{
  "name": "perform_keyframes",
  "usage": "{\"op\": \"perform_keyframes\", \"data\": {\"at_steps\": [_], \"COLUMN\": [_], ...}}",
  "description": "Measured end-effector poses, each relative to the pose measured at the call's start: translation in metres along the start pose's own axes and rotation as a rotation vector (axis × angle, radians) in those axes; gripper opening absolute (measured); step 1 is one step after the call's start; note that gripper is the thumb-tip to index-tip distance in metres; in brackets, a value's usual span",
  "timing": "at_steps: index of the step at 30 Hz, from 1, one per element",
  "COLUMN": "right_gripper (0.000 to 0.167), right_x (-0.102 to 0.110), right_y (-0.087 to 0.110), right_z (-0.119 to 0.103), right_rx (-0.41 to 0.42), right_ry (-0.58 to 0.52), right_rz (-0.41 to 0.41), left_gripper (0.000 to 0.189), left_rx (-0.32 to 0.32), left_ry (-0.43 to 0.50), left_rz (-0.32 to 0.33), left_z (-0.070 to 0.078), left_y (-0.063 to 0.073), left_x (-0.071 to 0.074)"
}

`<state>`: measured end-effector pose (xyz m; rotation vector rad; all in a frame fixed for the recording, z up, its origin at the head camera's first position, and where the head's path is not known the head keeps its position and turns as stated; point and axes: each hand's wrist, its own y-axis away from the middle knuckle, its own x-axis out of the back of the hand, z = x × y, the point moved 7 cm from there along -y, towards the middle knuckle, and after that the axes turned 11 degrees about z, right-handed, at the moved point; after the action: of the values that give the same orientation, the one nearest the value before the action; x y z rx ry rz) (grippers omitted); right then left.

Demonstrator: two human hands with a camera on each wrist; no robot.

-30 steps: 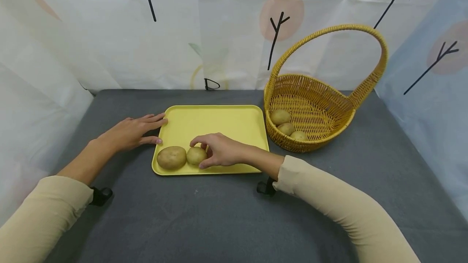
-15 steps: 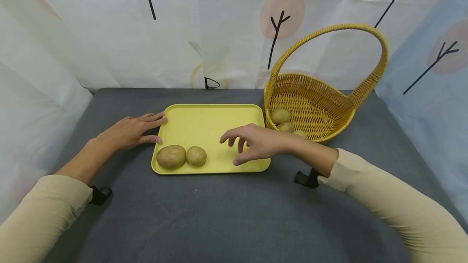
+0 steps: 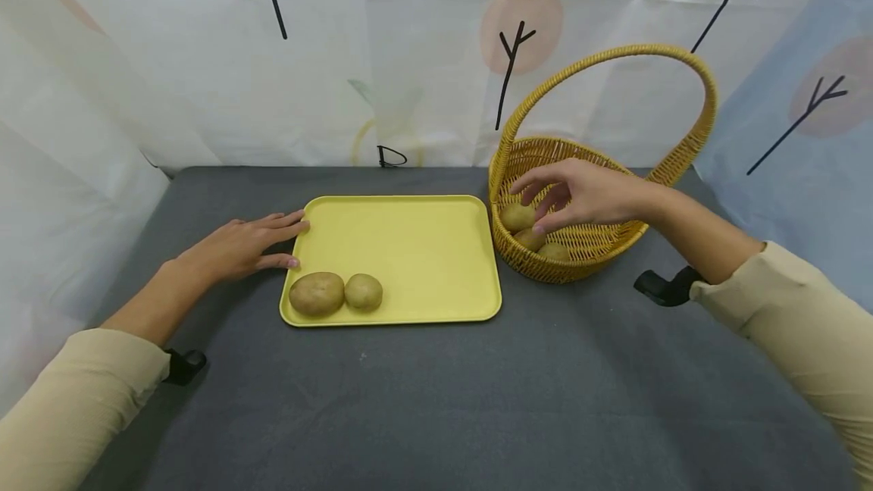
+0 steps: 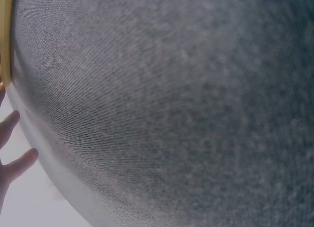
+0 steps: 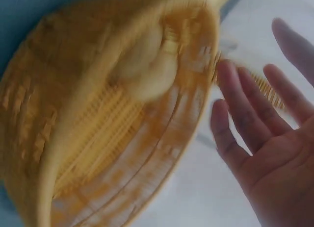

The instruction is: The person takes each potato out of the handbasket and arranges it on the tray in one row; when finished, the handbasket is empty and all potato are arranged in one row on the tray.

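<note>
My right hand [image 3: 586,192] is over the yellow wicker basket [image 3: 586,267], its fingers loosely bent close to the potatoes [image 3: 517,216] inside. In the right wrist view the hand [image 5: 274,148] shows nothing between its fingers, and blurred potatoes [image 5: 152,77] lie in the basket. On the left, my left hand [image 3: 239,248] rests with spread fingers at the left edge of the yellow tray [image 3: 409,248]. A large potato [image 3: 317,293] and a smaller potato [image 3: 364,292] sit side by side in the tray's front left corner. Only fingers [image 4: 19,165] of the left hand show in the left wrist view.
A tall arched handle [image 3: 641,50] rises over the basket, which stands just right of the tray. Grey cloth [image 3: 382,400] covers the table. Behind it hangs a white curtain [image 3: 307,97] with printed leaves and twigs.
My right hand has let go of the smaller potato on the tray and moved right and back to over the basket. The left hand has stayed at the tray's edge.
</note>
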<state>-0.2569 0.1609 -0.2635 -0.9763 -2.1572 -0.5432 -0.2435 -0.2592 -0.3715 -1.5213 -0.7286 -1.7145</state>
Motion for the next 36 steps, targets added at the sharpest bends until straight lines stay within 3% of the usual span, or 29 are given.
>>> {"op": "perform_keyframes", "data": {"at_steps": [3, 6, 12, 18, 27, 36], "right_gripper": [0.06, 0.067, 0.08, 0.085, 0.084, 0.071], "right_x": [0.011, 0.012, -0.001, -0.019, -0.025, -0.028], "right_y": [0.001, 0.003, 0.009, 0.015, 0.009, 0.0], "right_z": [0.019, 0.039, 0.07, 0.084, 0.081, 0.077], "right_rx": [-0.081, -0.17, -0.343, -0.415, -0.413, -0.358], "right_ry": [-0.017, -0.027, -0.028, -0.013, 0.034, 0.11], "right_rz": [-0.024, -0.1, -0.34, -0.49, -0.528, -0.47], "left_gripper": [0.072, 0.073, 0.073, 0.073, 0.072, 0.072], "left_rx": [-0.004, 0.003, 0.022, 0.021, 0.022, 0.014], "left_ry": [0.005, 0.016, 0.018, 0.018, 0.031, 0.036], "left_rz": [0.006, 0.009, -0.012, -0.008, 0.012, 0.011], "left_z": [-0.001, -0.001, -0.001, 0.0, 0.0, 0.0], "left_y": [0.0, 0.001, 0.002, 0.001, 0.003, 0.003], "left_x": [-0.001, -0.001, -0.001, 0.0, 0.002, 0.002]}}
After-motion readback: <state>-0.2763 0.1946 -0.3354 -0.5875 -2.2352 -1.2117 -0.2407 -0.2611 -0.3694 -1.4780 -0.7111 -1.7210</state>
